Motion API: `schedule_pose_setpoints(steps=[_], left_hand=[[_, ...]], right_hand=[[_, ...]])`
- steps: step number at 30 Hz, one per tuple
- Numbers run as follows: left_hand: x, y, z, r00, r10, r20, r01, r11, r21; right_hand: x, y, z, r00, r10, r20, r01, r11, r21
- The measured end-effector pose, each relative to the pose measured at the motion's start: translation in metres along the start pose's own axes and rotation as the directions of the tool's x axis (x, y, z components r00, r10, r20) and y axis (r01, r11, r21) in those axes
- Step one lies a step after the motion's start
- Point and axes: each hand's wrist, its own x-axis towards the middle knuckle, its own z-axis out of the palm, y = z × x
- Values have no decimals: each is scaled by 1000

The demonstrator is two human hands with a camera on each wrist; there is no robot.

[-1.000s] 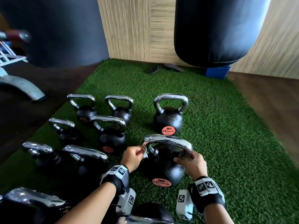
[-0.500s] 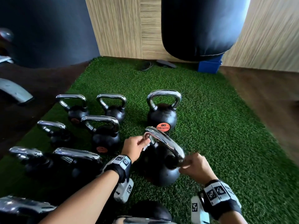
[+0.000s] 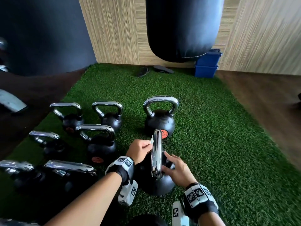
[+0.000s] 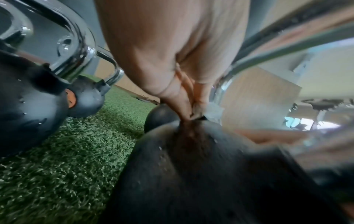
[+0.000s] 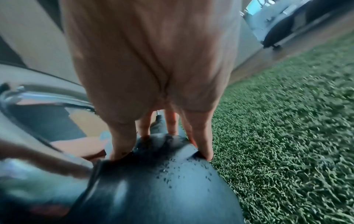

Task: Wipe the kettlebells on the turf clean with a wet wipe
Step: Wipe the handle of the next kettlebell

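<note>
A black kettlebell [image 3: 154,183] with a chrome handle [image 3: 156,152] stands on the green turf [image 3: 219,144], its handle edge-on to me. My left hand [image 3: 140,149] pinches a white wet wipe [image 3: 151,141] against the handle's left side. In the left wrist view the fingertips [image 4: 186,112] hold the wipe [image 4: 214,111] just above the black body [image 4: 191,174]. My right hand [image 3: 175,170] holds the handle's near base. In the right wrist view its thumb [image 5: 122,144] and fingers flank that base [image 5: 166,144]; droplets dot the body [image 5: 153,189].
Several more kettlebells stand to the left [image 3: 99,144], one with an orange label behind [image 3: 159,126], another at my feet [image 3: 146,221]. A black punching bag [image 3: 182,26] hangs ahead. Blue boxes [image 3: 206,66] and dark flat items [image 3: 162,69] sit at the turf's far edge. Wooden floor [image 3: 268,98] lies right.
The kettlebell has been turned about a quarter turn, so its handle went from broadside to edge-on. My right hand slid from the handle's end to its base. The left hand kept the wipe on the handle.
</note>
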Motion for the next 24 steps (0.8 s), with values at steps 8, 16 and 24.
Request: schedule_pose_setpoints(steps=[8, 16, 24], left_hand=[[19, 11, -3, 981, -40, -190, 37, 999, -20], [22, 15, -5, 981, -112, -156, 75, 971, -225], [6, 33, -36, 990, -118, -74, 61, 845, -531]], right_hand=[[4, 10, 4, 999, 25, -33, -21, 990, 141], [3, 15, 6, 998, 51, -46, -41, 978, 204], [7, 16, 6, 999, 42, -34, -33, 974, 224]])
